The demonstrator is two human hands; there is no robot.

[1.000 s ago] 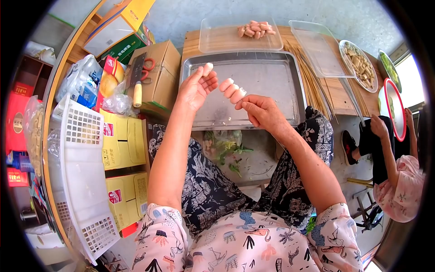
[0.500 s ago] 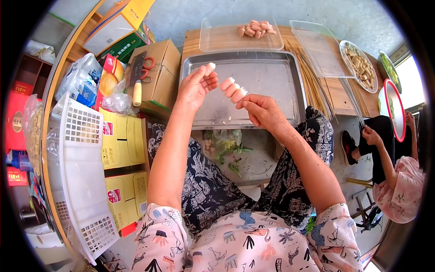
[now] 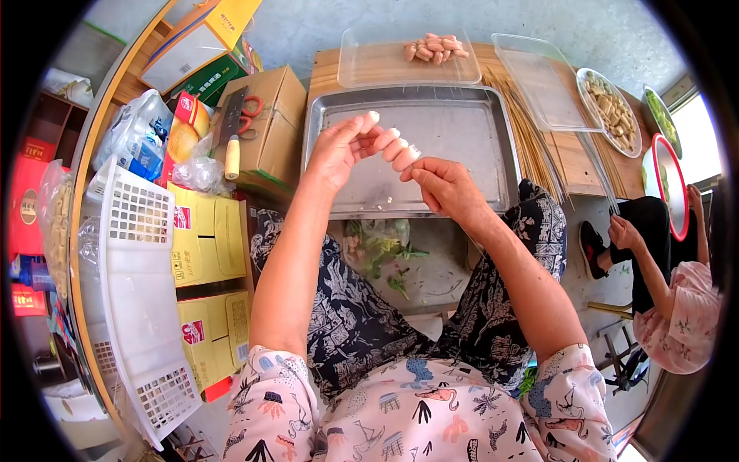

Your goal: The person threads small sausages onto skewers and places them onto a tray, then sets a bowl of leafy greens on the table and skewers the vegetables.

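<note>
Over the metal tray (image 3: 504, 146), my right hand (image 3: 453, 189) pinches a skewer of several pale pink sausage pieces (image 3: 400, 154) near its lower end. Most of the stick itself is hidden by the hand. My left hand (image 3: 337, 152) is closed, with a small sausage piece (image 3: 371, 118) showing its white tip between thumb and forefinger. The other left fingers are at the upper end of the skewered row; whether they touch it I cannot tell. Behind the tray, more sausage pieces (image 3: 437, 49) lie heaped in a clear plastic container (image 3: 368, 65).
Bamboo skewers (image 3: 531, 131) lie right of the tray, beside a clear container (image 3: 539, 85) and a plate of food pieces (image 3: 612, 112). A cleaver (image 3: 232, 127) and red-handled scissors (image 3: 250, 112) rest on a cardboard box (image 3: 277, 127) at left. Another person's hand (image 3: 627, 232) holds thin sticks.
My left hand has moved right and slightly up with its sausage piece, closing the gap to the skewered row. My right hand stays nearly in place.
</note>
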